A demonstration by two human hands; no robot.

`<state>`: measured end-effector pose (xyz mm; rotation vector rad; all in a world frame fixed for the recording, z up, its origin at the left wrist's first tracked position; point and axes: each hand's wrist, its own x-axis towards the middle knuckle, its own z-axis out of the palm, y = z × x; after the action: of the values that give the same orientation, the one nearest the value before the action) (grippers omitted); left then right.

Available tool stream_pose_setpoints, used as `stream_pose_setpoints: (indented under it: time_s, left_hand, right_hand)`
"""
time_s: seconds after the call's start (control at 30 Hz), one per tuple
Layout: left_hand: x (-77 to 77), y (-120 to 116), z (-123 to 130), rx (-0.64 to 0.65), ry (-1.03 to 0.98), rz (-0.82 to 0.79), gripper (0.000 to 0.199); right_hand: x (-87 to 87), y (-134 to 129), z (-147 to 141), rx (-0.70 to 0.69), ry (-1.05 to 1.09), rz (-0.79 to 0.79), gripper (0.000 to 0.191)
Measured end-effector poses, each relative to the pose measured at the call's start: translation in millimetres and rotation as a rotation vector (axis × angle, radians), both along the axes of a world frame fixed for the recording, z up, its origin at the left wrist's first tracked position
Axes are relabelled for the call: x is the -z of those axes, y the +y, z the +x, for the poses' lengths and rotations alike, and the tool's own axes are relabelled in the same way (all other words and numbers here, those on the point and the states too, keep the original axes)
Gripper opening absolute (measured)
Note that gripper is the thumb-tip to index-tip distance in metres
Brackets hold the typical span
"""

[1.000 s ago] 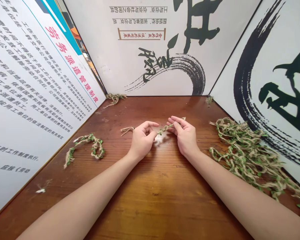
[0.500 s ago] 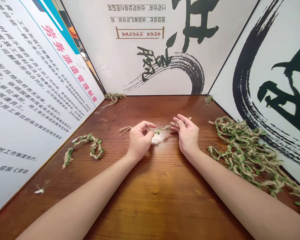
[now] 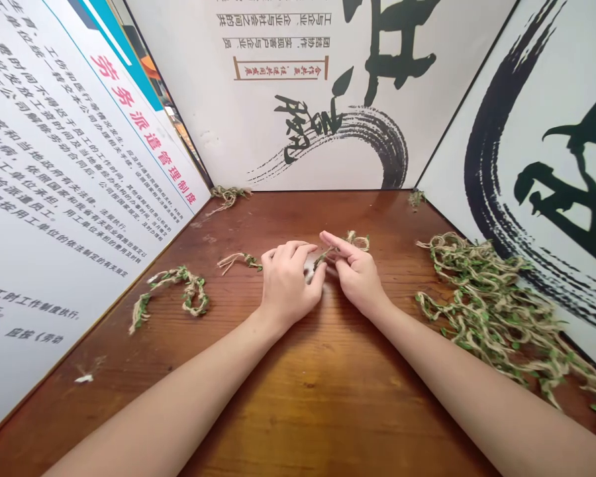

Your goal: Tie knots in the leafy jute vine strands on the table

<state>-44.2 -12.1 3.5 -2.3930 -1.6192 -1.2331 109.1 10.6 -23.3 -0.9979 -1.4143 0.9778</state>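
A strand of jute twine with small green leaves (image 3: 251, 261) runs across the table between my hands. My left hand (image 3: 289, 281) curls over its middle, palm down, with the gap between thumb and forefinger facing right; the twine under the palm is hidden. Close by on the right, my right hand (image 3: 360, 275) pinches the same strand at the thumb, its forefinger stretched out to the left. Loose twine ends stick out left of my left hand, and a looped end (image 3: 358, 241) shows behind my right hand.
A big tangled pile of leafy twine (image 3: 481, 298) lies at the right. One curled strand (image 3: 195, 295) rests at the left, a small bundle (image 3: 228, 195) in the back left corner. White printed panels (image 3: 308, 159) wall the wooden table (image 3: 298, 397) on three sides.
My hands have come closer together, the right one moving left. The strand, earlier stretched between them, now sits lower and bent, with a loop behind my right hand.
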Motion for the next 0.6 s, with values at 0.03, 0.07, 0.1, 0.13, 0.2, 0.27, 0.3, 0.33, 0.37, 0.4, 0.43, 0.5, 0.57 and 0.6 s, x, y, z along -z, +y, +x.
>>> stream_pose_setpoints:
  time_s: [0.03, 0.07, 0.1, 0.13, 0.2, 0.27, 0.3, 0.33, 0.37, 0.4, 0.43, 0.5, 0.57, 0.6]
  left_hand:
    - [1.4, 1.4, -0.6, 0.013, -0.008, -0.015, 0.022]
    - [2.7, 3.1, -1.3, 0.026, -0.029, -0.036, 0.017]
    - [3.9, 4.8, -2.1, 0.044, -0.059, -0.064, 0.013]
    - [4.9, 6.3, -2.7, 0.071, -0.097, -0.094, 0.012]
    - [5.8, 7.9, -3.5, 0.152, -0.181, -0.161, 0.013]
    - [5.3, 8.1, -3.7, 0.247, -0.260, -0.233, 0.014]
    - [4.6, 7.9, -3.7, 0.278, -0.298, -0.266, 0.014]
    - [3.8, 7.9, -3.7, 0.293, -0.335, -0.295, 0.014]
    - [3.0, 8.0, -3.7, 0.293, -0.372, -0.322, 0.014]
    - [2.2, 8.3, -3.8, 0.283, -0.413, -0.342, 0.014]
    - [1.5, 9.0, -4.0, 0.269, -0.461, -0.360, 0.014]
    - [0.5, 10.7, -4.7, 0.243, -0.578, -0.416, 0.017]
    - [-0.1, 12.7, -5.5, 0.234, -0.702, -0.503, 0.021]
    - [-0.3, 13.6, -5.9, 0.235, -0.753, -0.542, 0.023]
  right_hand:
    - [-0.5, -0.9, -0.5, -0.048, -0.013, 0.011, 0.056]
    - [-1.0, -1.5, -1.1, -0.089, -0.027, 0.019, 0.054]
    - [-1.5, -2.0, -1.8, -0.114, -0.041, 0.027, 0.052]
    - [-2.1, -2.4, -2.5, -0.120, -0.052, 0.033, 0.050]
    - [-3.3, -3.1, -3.4, -0.064, -0.069, 0.035, 0.044]
    - [-4.9, -3.8, -3.6, 0.022, -0.075, 0.032, 0.036]
    - [-5.7, -4.2, -3.4, 0.056, -0.075, 0.028, 0.032]
    - [-6.6, -4.7, -3.1, 0.086, -0.078, 0.024, 0.029]
    - [-7.6, -5.1, -2.7, 0.112, -0.089, 0.023, 0.027]
    - [-8.4, -5.4, -2.2, 0.139, -0.110, 0.032, 0.026]
    - [-9.2, -5.7, -1.8, 0.171, -0.142, 0.048, 0.025]
    - [-10.4, -5.9, -0.9, 0.258, -0.219, 0.097, 0.023]
    - [-10.8, -5.5, -0.2, 0.358, -0.284, 0.163, 0.019]
    - [-10.8, -5.2, 0.0, 0.388, -0.300, 0.192, 0.018]
